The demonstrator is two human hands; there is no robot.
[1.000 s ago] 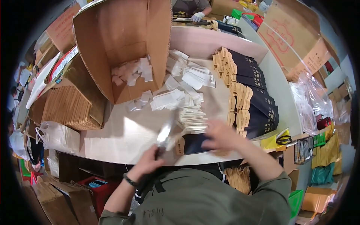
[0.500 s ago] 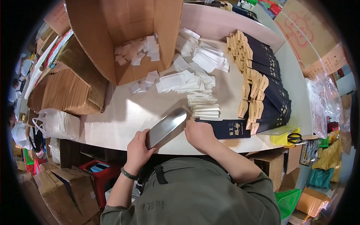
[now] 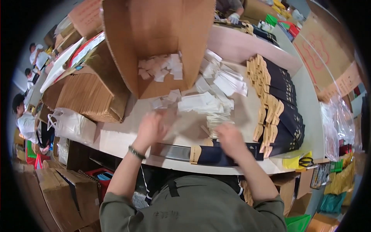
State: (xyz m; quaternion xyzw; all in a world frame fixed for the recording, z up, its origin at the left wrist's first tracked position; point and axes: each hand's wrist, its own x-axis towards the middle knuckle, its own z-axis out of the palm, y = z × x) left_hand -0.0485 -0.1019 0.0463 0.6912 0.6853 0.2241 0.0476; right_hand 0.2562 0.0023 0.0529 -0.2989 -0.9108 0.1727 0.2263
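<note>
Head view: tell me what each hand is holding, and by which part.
Neither hand clearly holds anything. The left hand is blurred above the table, fingers spread near the white paper slips. The right hand rests on the dark packet at its middle; a grip cannot be told.

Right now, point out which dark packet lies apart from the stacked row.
The dark packet lying flat at the table's near edge, under the right hand; the others overlap in a row along the right side.

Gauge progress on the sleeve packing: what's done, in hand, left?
Done: a row of dark sleeves with tan ends lies stacked along the table's right side. In hand: one dark sleeve lies at the near edge by the right hand; the left hand is blurred above the table. Left: white slips on the table, more in the box.
</note>
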